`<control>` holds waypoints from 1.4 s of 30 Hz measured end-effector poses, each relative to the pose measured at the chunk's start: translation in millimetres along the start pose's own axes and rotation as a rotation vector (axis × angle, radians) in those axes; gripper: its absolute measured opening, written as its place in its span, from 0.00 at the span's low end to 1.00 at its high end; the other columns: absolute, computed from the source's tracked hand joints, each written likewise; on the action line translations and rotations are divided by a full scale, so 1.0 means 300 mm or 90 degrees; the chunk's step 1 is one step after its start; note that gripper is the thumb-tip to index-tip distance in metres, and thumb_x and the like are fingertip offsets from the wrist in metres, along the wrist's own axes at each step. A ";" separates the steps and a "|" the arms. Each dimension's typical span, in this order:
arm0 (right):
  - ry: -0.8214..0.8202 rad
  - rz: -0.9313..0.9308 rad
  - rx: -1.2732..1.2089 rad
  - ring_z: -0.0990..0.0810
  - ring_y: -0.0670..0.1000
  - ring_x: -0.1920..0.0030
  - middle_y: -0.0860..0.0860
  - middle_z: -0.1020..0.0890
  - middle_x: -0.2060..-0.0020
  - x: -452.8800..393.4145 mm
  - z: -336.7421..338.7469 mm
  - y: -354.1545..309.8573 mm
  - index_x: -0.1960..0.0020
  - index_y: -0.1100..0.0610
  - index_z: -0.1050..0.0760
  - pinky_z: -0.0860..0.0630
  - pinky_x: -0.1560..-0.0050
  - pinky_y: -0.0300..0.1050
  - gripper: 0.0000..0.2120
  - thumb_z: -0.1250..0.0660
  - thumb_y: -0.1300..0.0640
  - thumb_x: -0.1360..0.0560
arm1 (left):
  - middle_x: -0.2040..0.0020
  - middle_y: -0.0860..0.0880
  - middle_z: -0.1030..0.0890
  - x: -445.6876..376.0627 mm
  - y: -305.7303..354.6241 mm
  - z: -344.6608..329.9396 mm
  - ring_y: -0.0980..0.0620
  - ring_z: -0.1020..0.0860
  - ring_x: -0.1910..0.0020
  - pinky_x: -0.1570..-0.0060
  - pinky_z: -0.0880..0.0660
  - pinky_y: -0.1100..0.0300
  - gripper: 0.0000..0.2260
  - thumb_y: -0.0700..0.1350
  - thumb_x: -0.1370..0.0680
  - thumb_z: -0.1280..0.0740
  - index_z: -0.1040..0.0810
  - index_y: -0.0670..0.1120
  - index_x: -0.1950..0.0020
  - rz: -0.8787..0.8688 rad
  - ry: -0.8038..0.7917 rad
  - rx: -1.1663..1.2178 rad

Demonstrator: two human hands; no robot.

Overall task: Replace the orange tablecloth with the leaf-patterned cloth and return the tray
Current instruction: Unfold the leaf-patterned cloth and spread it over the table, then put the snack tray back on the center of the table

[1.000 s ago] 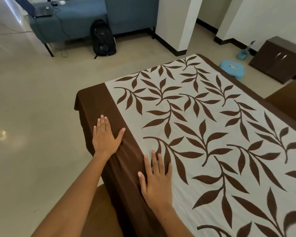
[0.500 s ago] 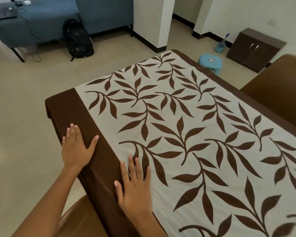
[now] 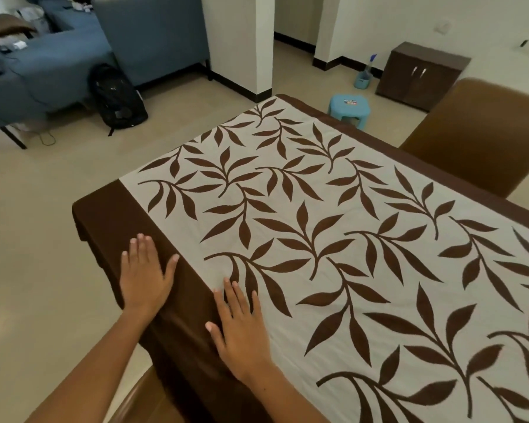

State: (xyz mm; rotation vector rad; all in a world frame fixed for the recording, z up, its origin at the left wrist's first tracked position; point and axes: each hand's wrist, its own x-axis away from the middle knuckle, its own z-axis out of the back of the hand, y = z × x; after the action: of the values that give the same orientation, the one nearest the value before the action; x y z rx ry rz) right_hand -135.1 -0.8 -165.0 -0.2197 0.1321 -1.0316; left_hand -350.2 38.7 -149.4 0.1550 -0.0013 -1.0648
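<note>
So we've got the leaf-patterned cloth point(image 3: 333, 239) spread over the bench, left hand point(image 3: 144, 276) and right hand point(image 3: 242, 328) pressing flat, grip wide open on its brown border, no orange cloth or tray visible, so the tray's probably still left.

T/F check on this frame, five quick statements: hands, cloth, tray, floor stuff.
1. Both hands lie flat on the leaf-patterned cloth. True: left hand, right hand.
2. The left hand pinches a fold. False: its fingers are straight.
3. The tray sits on the table. False: no tray is in view.
4. A black backpack stands on the floor. True.
5. The blue stool is on the tabletop. False: it is on the floor beyond it.
</note>
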 end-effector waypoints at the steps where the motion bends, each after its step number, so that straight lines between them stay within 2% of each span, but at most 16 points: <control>1: 0.018 -0.016 -0.020 0.39 0.52 0.27 0.50 0.37 0.26 0.037 0.013 0.019 0.27 0.49 0.38 0.34 0.32 0.59 0.25 0.51 0.41 0.20 | 0.25 0.37 0.40 0.045 0.053 0.017 0.41 0.44 0.25 0.27 0.46 0.45 0.41 0.66 0.23 0.65 0.44 0.36 0.25 -0.033 -0.007 0.014; 3: 0.048 -0.082 -0.039 0.38 0.52 0.27 0.50 0.38 0.26 0.156 0.039 0.096 0.27 0.48 0.39 0.37 0.30 0.58 0.24 0.50 0.44 0.21 | 0.24 0.41 0.44 0.188 0.186 0.028 0.44 0.48 0.24 0.27 0.49 0.47 0.38 0.65 0.23 0.63 0.46 0.39 0.24 -0.104 -0.024 0.073; 5: 0.078 -0.205 -0.016 0.36 0.54 0.28 0.52 0.38 0.27 0.324 0.056 0.232 0.28 0.49 0.38 0.35 0.34 0.61 0.24 0.50 0.45 0.22 | 0.23 0.43 0.46 0.397 0.333 0.019 0.47 0.50 0.24 0.27 0.51 0.49 0.36 0.65 0.22 0.62 0.47 0.42 0.23 -0.192 -0.056 0.133; 7: 0.121 -0.358 0.007 0.36 0.56 0.30 0.54 0.35 0.28 0.531 0.077 0.387 0.29 0.51 0.38 0.32 0.40 0.66 0.25 0.56 0.42 0.21 | 0.22 0.45 0.49 0.621 0.460 -0.010 0.49 0.52 0.23 0.25 0.52 0.52 0.34 0.65 0.21 0.60 0.49 0.45 0.22 -0.276 -0.100 0.175; 9: 0.115 -0.491 0.014 0.38 0.57 0.30 0.57 0.35 0.28 0.762 0.104 0.516 0.27 0.51 0.40 0.34 0.40 0.70 0.28 0.59 0.40 0.21 | 0.21 0.48 0.53 0.825 0.562 -0.040 0.51 0.55 0.23 0.26 0.55 0.54 0.32 0.65 0.20 0.58 0.51 0.46 0.22 -0.337 -0.156 0.199; 12: 0.074 -0.625 0.026 0.43 0.57 0.26 0.54 0.45 0.25 1.080 0.144 0.631 0.24 0.51 0.46 0.40 0.34 0.68 0.28 0.59 0.40 0.21 | 0.22 0.46 0.49 1.041 0.673 -0.050 0.49 0.49 0.23 0.29 0.51 0.52 0.32 0.63 0.20 0.57 0.48 0.44 0.22 -0.406 -0.224 0.157; 14: 0.057 -0.618 0.051 0.43 0.57 0.26 0.55 0.46 0.25 1.216 0.161 0.643 0.24 0.52 0.46 0.43 0.32 0.65 0.29 0.60 0.40 0.21 | 0.22 0.45 0.48 1.113 0.705 -0.051 0.48 0.47 0.23 0.29 0.50 0.52 0.32 0.62 0.19 0.56 0.48 0.43 0.22 -0.435 -0.230 0.132; 16: 0.041 -0.573 0.055 0.48 0.54 0.25 0.55 0.47 0.24 1.290 0.173 0.624 0.23 0.52 0.48 0.49 0.29 0.58 0.29 0.60 0.41 0.20 | 0.22 0.45 0.49 1.137 0.703 -0.058 0.48 0.48 0.23 0.28 0.50 0.52 0.32 0.62 0.20 0.54 0.50 0.42 0.22 -0.443 -0.214 0.123; 18: 0.062 -0.545 0.024 0.53 0.52 0.24 0.52 0.49 0.23 1.330 0.182 0.610 0.23 0.51 0.49 0.54 0.26 0.53 0.28 0.57 0.41 0.20 | 0.22 0.45 0.49 1.141 0.691 -0.063 0.48 0.50 0.23 0.27 0.50 0.52 0.33 0.61 0.20 0.51 0.50 0.43 0.22 -0.446 -0.196 0.120; 20: 0.082 -0.536 -0.011 0.53 0.50 0.23 0.51 0.49 0.23 1.360 0.186 0.600 0.23 0.51 0.48 0.56 0.26 0.50 0.28 0.54 0.42 0.20 | 0.22 0.45 0.48 1.144 0.680 -0.061 0.49 0.51 0.23 0.26 0.51 0.51 0.33 0.62 0.21 0.51 0.50 0.43 0.22 -0.457 -0.186 0.114; 24: 0.083 -0.521 -0.030 0.54 0.49 0.23 0.49 0.51 0.23 1.458 0.181 0.579 0.23 0.49 0.48 0.54 0.26 0.51 0.27 0.52 0.41 0.20 | 0.22 0.45 0.49 1.178 0.665 -0.059 0.49 0.53 0.23 0.26 0.53 0.52 0.34 0.63 0.21 0.53 0.51 0.43 0.22 -0.455 -0.184 0.122; 27: 0.097 -0.568 -0.030 0.54 0.49 0.24 0.48 0.51 0.23 1.602 0.182 0.576 0.24 0.47 0.47 0.53 0.26 0.52 0.27 0.54 0.39 0.20 | 0.22 0.43 0.48 1.236 0.687 -0.059 0.48 0.53 0.23 0.26 0.48 0.48 0.33 0.61 0.21 0.55 0.52 0.42 0.22 -0.453 -0.195 0.138; 29: 0.105 -0.625 -0.033 0.54 0.49 0.24 0.48 0.50 0.23 1.721 0.190 0.583 0.24 0.46 0.47 0.50 0.26 0.53 0.27 0.55 0.39 0.20 | 0.22 0.42 0.49 1.317 0.727 -0.057 0.47 0.51 0.23 0.26 0.49 0.49 0.32 0.60 0.21 0.54 0.52 0.42 0.23 -0.506 -0.205 0.142; 33: 0.101 -0.720 -0.017 0.55 0.49 0.24 0.48 0.52 0.23 1.940 0.209 0.598 0.23 0.45 0.52 0.46 0.26 0.55 0.28 0.55 0.39 0.21 | 0.22 0.42 0.51 1.508 0.824 -0.060 0.46 0.51 0.23 0.26 0.56 0.54 0.32 0.60 0.20 0.54 0.52 0.42 0.22 -0.614 -0.231 0.159; 37: 0.109 -0.732 -0.018 0.53 0.49 0.24 0.49 0.50 0.23 2.075 0.218 0.621 0.23 0.47 0.48 0.50 0.27 0.53 0.28 0.53 0.40 0.21 | 0.22 0.41 0.51 1.696 0.935 -0.055 0.44 0.52 0.23 0.26 0.54 0.52 0.31 0.59 0.19 0.54 0.49 0.42 0.22 -0.681 -0.255 0.175; 42: 0.125 -0.749 -0.038 0.51 0.50 0.24 0.50 0.48 0.23 2.192 0.219 0.678 0.24 0.47 0.45 0.51 0.28 0.56 0.27 0.54 0.40 0.21 | 0.23 0.40 0.46 1.949 1.109 -0.031 0.44 0.48 0.24 0.27 0.52 0.52 0.28 0.57 0.18 0.55 0.43 0.40 0.24 -0.799 -0.314 0.144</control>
State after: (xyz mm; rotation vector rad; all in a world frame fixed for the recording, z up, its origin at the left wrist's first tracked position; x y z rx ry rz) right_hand 382.9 -458.9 -154.2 -0.2494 0.2190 -2.2243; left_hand 224.4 -311.5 -159.5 0.0821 -0.5301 -2.3366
